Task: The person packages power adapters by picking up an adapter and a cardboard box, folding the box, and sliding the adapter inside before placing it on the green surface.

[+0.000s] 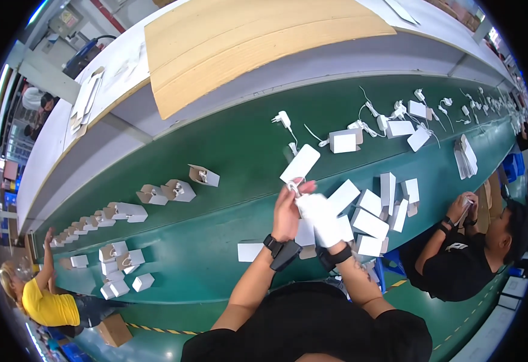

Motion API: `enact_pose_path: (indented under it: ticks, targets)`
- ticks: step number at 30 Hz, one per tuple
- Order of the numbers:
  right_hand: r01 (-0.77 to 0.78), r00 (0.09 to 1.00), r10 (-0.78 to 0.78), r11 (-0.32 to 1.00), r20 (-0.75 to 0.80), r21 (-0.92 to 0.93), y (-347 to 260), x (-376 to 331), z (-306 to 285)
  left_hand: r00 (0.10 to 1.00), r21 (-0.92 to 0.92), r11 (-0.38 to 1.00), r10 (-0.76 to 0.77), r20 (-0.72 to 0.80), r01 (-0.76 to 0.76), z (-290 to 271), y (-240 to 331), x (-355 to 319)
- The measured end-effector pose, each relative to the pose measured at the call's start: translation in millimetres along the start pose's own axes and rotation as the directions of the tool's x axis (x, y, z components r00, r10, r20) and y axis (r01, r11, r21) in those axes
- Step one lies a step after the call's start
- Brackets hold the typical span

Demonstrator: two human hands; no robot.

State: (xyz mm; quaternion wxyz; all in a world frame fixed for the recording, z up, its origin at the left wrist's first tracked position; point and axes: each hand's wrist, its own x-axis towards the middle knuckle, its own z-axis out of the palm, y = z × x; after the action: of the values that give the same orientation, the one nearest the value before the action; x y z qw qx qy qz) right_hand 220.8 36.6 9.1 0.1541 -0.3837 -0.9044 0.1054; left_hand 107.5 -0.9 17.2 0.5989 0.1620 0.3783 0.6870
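Observation:
My left hand [286, 211] is raised over the green bench, fingers closed on a grey-white coiled cable [294, 188]. Close against it is a blurred white box [319, 216], upright and tilted. My right hand holds this box from below and is mostly hidden by it; only the wrist with its black band [335, 256] shows clearly. Just beyond my hands lies another white box [300, 163]. A white plug adapter [283, 118] with its cable rests behind that one. Several closed white boxes [369, 222] are scattered beside my right forearm.
Open boxes with adapters inside [179, 190] form a row at left, with more boxes [119, 260] nearer. Adapters, cables and boxes [399, 128] trail off to the right. A cardboard sheet [246, 42] covers the shelf. Co-workers sit right [457, 259] and left [50, 308].

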Motion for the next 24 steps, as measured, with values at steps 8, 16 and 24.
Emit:
enact_pose_path:
  ticks: [8,16,24]
  targets:
    - [-0.158,0.934,0.356,0.505,-0.038,0.849,3,-17,13,0.999,0.289,0.957,0.030,-0.014,-0.025,-16,-34,21]
    - [-0.055,0.825,0.535,-0.243,0.182,0.968,7,-23,-79,0.973,0.990,-0.125,0.225,-0.042,0.072,-64,-52,115]
    - [-0.192,0.849,0.480,-0.109,0.221,0.975,-1,-36,-126,0.920,0.433,0.885,-0.300,0.251,0.171,-70,-15,89]
